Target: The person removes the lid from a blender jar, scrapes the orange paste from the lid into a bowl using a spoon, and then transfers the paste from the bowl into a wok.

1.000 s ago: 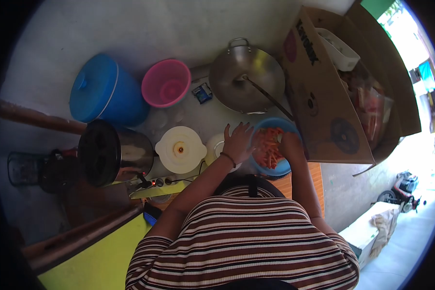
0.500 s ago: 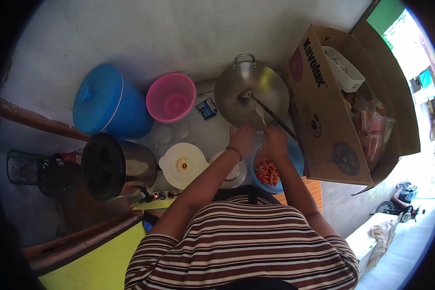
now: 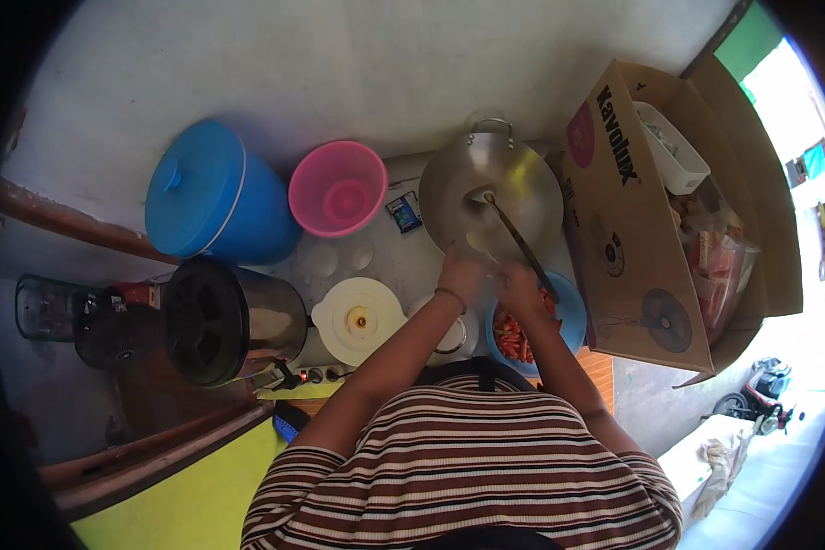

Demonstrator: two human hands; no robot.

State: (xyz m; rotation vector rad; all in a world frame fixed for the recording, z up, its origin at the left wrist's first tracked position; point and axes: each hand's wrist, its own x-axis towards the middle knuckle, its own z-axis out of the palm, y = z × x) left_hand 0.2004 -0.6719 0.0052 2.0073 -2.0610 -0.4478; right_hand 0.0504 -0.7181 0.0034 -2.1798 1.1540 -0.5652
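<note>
- Since a second earlier, the right grip [image 3: 520, 286] had left the middle of the blue bowl [image 3: 575, 312], and the left grip [image 3: 466, 275], its fingers spread back then, had drawn in beside it.
- From where I stood, both grips looked turned inward, close together; blur hid the fingertips, so I couldn't tell whether either was clasping anything. What made the pale smear [image 3: 478, 240] just beyond them was too blurred to name.
- Orange-red pieces [image 3: 511, 339] lay in the blue bowl, below the right grip and nearer the body, apparently kept there for easy reach.
- Just beyond both grips stood the wok [image 3: 536, 179]. The ladle [image 3: 515, 234] rested in it, handle slanting down past the right side of the right grip, probably leaning on the rim for support.
- Farther off, beyond and left of the left grip, the pink bowl [image 3: 313, 197] and blue lidded bucket [image 3: 188, 192] stood back on the surface [image 3: 396, 252], seemingly to leave elbow room; the carton [image 3: 614, 220] stood right of the right grip.
</note>
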